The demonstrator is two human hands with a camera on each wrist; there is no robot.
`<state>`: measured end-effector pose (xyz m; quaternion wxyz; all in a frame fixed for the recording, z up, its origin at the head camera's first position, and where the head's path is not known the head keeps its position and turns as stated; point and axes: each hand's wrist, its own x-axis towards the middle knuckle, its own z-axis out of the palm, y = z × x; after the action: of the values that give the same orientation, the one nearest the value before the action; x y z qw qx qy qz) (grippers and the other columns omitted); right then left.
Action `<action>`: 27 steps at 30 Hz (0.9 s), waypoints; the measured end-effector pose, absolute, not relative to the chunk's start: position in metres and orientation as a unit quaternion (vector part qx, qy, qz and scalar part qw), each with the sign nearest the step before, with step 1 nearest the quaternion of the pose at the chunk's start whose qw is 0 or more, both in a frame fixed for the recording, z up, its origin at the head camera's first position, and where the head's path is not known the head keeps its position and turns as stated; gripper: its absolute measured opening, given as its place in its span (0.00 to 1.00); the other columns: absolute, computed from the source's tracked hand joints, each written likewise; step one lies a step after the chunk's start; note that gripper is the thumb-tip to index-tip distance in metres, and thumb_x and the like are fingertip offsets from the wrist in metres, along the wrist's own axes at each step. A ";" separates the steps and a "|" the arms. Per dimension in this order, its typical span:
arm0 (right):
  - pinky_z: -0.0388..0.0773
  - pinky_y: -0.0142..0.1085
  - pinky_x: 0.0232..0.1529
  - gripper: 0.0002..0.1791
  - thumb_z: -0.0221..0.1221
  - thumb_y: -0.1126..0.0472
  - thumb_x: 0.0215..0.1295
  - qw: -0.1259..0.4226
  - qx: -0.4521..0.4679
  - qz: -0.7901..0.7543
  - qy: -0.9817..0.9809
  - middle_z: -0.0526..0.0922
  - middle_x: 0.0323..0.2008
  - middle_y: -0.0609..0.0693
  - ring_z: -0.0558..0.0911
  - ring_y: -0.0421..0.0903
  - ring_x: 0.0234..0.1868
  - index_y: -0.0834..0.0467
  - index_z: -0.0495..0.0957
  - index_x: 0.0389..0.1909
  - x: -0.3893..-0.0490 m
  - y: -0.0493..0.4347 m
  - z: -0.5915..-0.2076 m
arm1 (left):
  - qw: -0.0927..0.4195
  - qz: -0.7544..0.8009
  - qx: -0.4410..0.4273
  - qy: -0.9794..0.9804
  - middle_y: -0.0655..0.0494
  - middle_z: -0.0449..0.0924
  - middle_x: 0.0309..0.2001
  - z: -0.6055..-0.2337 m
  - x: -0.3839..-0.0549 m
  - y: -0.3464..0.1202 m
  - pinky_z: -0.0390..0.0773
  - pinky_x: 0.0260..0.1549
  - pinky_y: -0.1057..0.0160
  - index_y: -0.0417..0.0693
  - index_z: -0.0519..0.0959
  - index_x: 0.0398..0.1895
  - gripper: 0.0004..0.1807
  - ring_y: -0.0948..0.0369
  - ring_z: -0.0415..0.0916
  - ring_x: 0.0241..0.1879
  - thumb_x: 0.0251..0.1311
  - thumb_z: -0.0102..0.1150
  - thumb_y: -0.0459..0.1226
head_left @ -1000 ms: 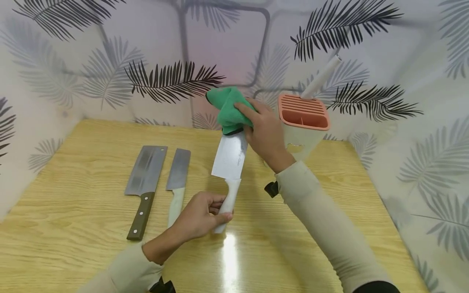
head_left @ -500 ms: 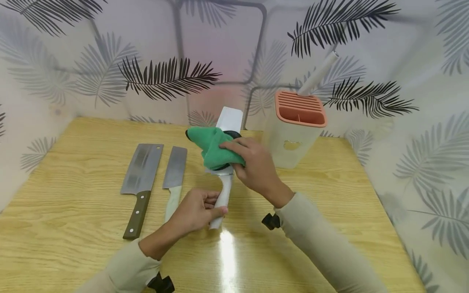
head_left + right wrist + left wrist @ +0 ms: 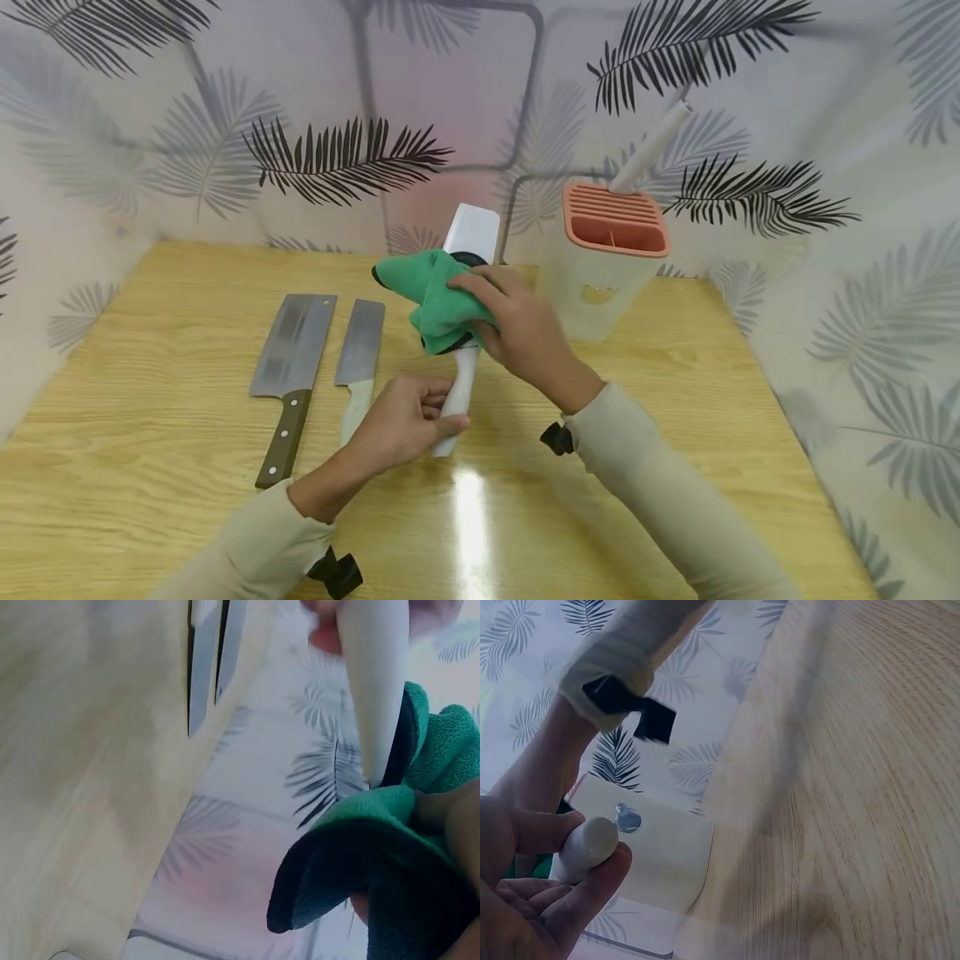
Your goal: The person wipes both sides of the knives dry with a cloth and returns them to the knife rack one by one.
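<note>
My left hand (image 3: pixel 408 417) grips the white handle (image 3: pixel 461 387) of a kitchen knife, held above the table with its blade (image 3: pixel 476 229) pointing away. In the left wrist view the handle's rounded end (image 3: pixel 592 844) sits between thumb and fingers. A green cloth (image 3: pixel 438 296) with dark edging is folded over the lower blade, and my right hand (image 3: pixel 525 325) pinches it there. Only the blade's far end shows past the cloth. In the right wrist view the cloth (image 3: pixel 367 814) wraps round the blade near the white handle (image 3: pixel 375 682).
A brown-handled cleaver (image 3: pixel 292 358) and a smaller knife with a pale handle (image 3: pixel 360 350) lie side by side on the table's left. At the back right stands a cream knife holder (image 3: pixel 585 283) with an orange slotted top; a white handle (image 3: pixel 651 150) sticks up from it. Patterned fabric hangs behind.
My right hand has drawn the green cloth from the blade's far end down toward the handle, uncovering the tip. My left hand keeps its grip, with the knife shifting slightly.
</note>
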<state>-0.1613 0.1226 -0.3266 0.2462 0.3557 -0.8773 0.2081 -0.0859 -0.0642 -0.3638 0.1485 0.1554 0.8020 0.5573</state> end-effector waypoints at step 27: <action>0.74 0.47 0.66 0.21 0.64 0.69 0.64 0.016 0.317 0.465 -0.826 0.80 0.58 0.60 0.78 0.55 0.63 0.62 0.75 0.58 -0.160 0.147 -0.334 | 0.130 0.540 0.120 0.823 0.34 0.84 0.51 -0.374 -0.075 -0.061 0.87 0.41 0.58 0.28 0.77 0.58 0.24 0.47 0.87 0.46 0.62 0.66 0.33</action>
<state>-0.1603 0.1470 -0.3340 0.0162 0.3165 -0.8265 0.4653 -0.0750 -0.0608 -0.3744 0.1296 0.1203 0.8226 0.5404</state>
